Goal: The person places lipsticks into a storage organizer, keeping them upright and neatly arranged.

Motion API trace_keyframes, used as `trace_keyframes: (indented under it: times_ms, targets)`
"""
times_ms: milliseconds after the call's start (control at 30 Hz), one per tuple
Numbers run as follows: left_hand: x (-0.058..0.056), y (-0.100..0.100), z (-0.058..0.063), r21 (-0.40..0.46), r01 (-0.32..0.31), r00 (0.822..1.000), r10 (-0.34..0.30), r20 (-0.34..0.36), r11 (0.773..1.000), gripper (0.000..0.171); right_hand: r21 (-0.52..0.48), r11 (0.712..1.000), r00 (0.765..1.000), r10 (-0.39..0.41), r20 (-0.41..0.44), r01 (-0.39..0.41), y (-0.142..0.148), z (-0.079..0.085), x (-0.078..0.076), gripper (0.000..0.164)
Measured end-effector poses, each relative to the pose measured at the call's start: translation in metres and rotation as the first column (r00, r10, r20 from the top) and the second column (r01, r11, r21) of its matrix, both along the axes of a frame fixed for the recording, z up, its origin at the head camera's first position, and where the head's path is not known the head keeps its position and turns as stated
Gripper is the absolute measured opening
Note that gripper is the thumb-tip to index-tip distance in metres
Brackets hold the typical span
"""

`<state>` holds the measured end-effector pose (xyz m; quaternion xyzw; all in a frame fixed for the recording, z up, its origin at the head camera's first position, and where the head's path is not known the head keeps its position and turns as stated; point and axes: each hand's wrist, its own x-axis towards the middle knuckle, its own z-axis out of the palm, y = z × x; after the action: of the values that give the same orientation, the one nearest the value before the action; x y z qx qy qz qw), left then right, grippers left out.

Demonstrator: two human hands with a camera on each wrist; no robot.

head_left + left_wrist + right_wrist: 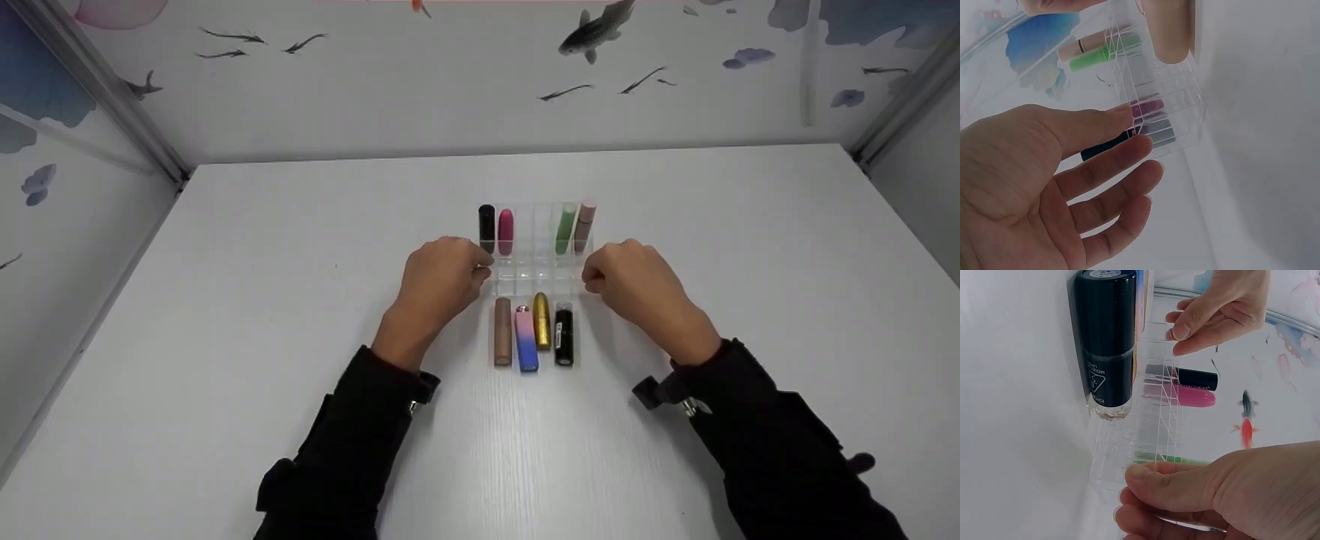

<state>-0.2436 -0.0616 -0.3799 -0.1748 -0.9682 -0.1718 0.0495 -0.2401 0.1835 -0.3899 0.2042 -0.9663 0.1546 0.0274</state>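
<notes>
What I'd worry about is the see-through holder (pixel 543 225) tipping: it looks light, so if one hand lifted or pulled harder than the other, the four tubes standing in its back row could lean over or slide out. A pull towards the person could also shove it into the tubes lying just in front and set them rolling.

The holder sits on the white table (pixel 225 375), between the two hands. The left hand (pixel 444 274) pinches one side with thumb and forefinger, the other fingers loosely spread; the right hand (pixel 636 279) pinches the opposite side, fingers bent.

It's clear plastic with thin dividers, hard to make out against the white. At its back stand a black tube (pixel 487 225), a pink one (pixel 506 231), a green one (pixel 565 227) and a pinkish-brown one (pixel 584 226), the last two looking tilted. Whether the front tubes touch it, I can't tell.
</notes>
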Motion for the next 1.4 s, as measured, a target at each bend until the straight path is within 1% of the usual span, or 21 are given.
trace_keyframes:
  times_ms: [100, 333, 533, 633, 733, 867, 967, 1200, 1400]
  targets:
    - [-0.0004, -0.0005, -0.0001, -0.003, 0.013, 1.0, -0.013, 0.012, 1.0, 0.017, -0.001, 1.0, 1.0, -0.002, 0.009, 0.002, 0.0003, 0.0007, -0.0002, 0.008]
    - [-0.0003, 0.0025, 0.0014, -0.032, -0.031, 0.999, 0.032, 0.039, 0.999, 0.02, -0.001, 1.0, 1.0, -0.008, 0.022, 0.009, 0.0008, 0.0017, -0.0002, 0.007]
    - [0.0, 0.0051, 0.0014, -0.031, -0.045, 0.997, 0.046, 0.056, 0.999, 0.017, -0.003, 1.0, 1.0, -0.013, 0.029, 0.013, 0.001, 0.0025, 0.0, 0.007]
    - [0.0, 0.0046, 0.0005, -0.037, -0.037, 0.997, 0.04, 0.069, 0.999, 0.017, -0.001, 1.0, 1.0, -0.01, 0.028, 0.01, 0.0008, 0.0022, 0.0, 0.007]
    - [0.0004, 0.0033, -0.0013, -0.049, -0.014, 0.997, 0.018, 0.081, 0.999, 0.017, 0.006, 1.0, 1.0, -0.01, 0.023, 0.01, 0.0008, 0.0019, -0.0002, 0.007]
    - [0.0004, 0.0023, -0.0042, -0.058, 0.014, 0.997, -0.01, 0.076, 0.998, 0.016, 0.014, 1.0, 0.999, -0.019, 0.026, 0.019, 0.0008, 0.0023, -0.0001, 0.007]
    - [0.0, 0.0025, -0.0054, -0.056, 0.012, 0.997, -0.008, 0.078, 0.998, 0.015, 0.017, 1.0, 0.999, -0.024, 0.032, 0.024, 0.0005, 0.003, -0.0001, 0.007]
    - [-0.0009, 0.0042, -0.0057, -0.062, -0.005, 0.992, 0.012, 0.128, 0.998, 0.016, 0.004, 1.0, 0.999, -0.019, 0.035, 0.019, 0.0011, 0.0027, 0.0, 0.007]
    - [-0.0016, 0.0035, -0.0053, -0.073, 0.002, 0.993, 0.007, 0.118, 0.997, 0.017, -0.004, 1.0, 0.999, -0.019, 0.035, 0.019, 0.0017, 0.0027, 0.0, 0.008]
